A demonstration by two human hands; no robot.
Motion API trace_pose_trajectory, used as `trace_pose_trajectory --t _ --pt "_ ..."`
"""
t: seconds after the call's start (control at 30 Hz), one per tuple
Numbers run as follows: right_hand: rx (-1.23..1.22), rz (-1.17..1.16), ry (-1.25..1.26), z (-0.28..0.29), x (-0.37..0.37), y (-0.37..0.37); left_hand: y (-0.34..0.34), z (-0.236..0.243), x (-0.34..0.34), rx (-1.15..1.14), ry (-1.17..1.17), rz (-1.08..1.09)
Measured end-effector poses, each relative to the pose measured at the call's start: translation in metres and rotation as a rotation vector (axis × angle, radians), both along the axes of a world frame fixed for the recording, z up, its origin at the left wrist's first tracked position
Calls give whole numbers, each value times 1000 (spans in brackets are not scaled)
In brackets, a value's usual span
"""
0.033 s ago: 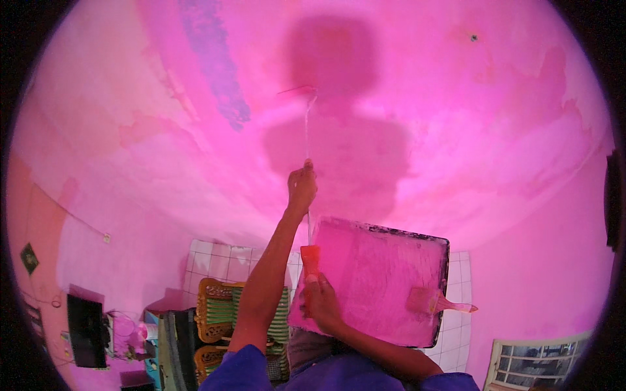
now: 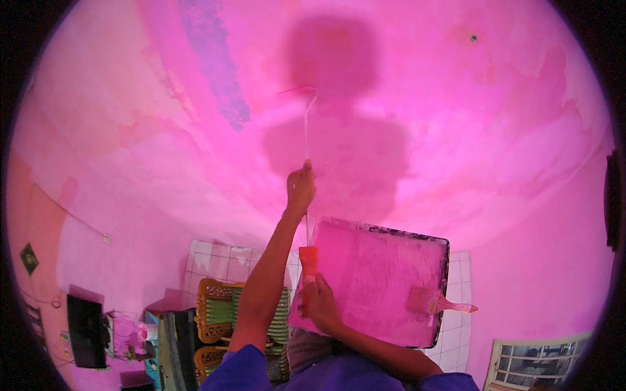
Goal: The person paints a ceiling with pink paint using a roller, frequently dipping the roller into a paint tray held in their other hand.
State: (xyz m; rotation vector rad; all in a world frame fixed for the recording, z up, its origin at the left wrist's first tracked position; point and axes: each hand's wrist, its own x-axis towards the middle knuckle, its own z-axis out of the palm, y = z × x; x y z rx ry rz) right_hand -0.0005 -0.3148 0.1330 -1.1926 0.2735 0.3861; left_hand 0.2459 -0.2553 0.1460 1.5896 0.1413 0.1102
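Observation:
My left hand (image 2: 300, 187) is closed around the thin metal rod (image 2: 306, 133) of a paint roller. Lower down, my right hand (image 2: 319, 301) wraps the roller's orange handle (image 2: 308, 259). At the top of the rod, the roller head (image 2: 298, 89) lies against the pink wall (image 2: 443, 150), its colour blending with the paint. Beside my right hand is a wide paint tray (image 2: 375, 280) coated in pink, with a dark worn rim. A paintbrush (image 2: 462, 306) lies across the tray's right edge, bristles inside and handle sticking out.
A purple-blue patch (image 2: 215, 72) marks the wall at upper left. Below left stand carved wooden chairs (image 2: 212, 313) with green striped cushions, on white floor tiles (image 2: 218, 259). A dark flat screen (image 2: 85, 331) is at far left, a barred window (image 2: 538, 365) at lower right.
Both hands and the roller handle have shifted very slightly to the left. The tray and the brush have stayed where they were.

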Motion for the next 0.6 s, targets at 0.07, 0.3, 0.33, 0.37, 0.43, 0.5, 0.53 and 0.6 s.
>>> trace_pose_trajectory --t 0.07,0.3,0.33,0.37,0.43,0.5,0.53,0.6 --pt "-4 -8 -8 -7 2 11 3 5 0 -54 31 6" --pt "-31 -38 -258 7 33 46 31 61 26 67 -166 66" --pt "-96 -72 -332 5 40 50 30 73 24 64 -162 62" --pt "-137 -54 -324 4 44 52 29 84 22 1 -111 3" --pt "-158 -69 -331 -3 43 61 34 87 20 -45 -105 -12" --pt "-211 -63 -269 -4 36 68 47 47 29 95 -204 5" --pt "-217 -66 -270 -1 32 63 42 39 25 220 -296 -4" --pt "-94 -56 -124 9 20 57 38 22 16 254 -274 -12"
